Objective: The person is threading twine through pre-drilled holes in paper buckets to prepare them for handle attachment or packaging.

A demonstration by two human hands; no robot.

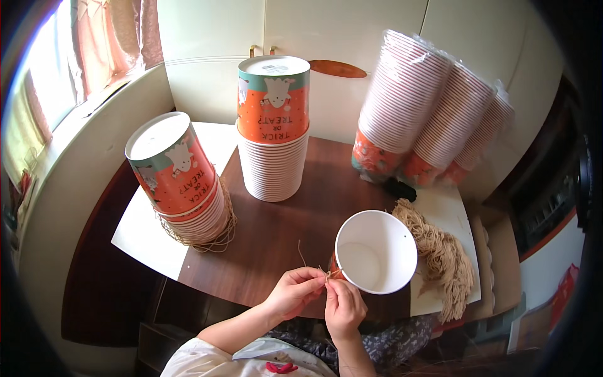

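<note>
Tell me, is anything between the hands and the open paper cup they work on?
Nothing visible. The left hand and right hand pinch a tan string right at the rim of the open cup, with no object between them.

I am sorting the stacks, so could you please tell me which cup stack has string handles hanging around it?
The left stack near the window: tan string loops around its base, unlike the bare centre stack.
</note>
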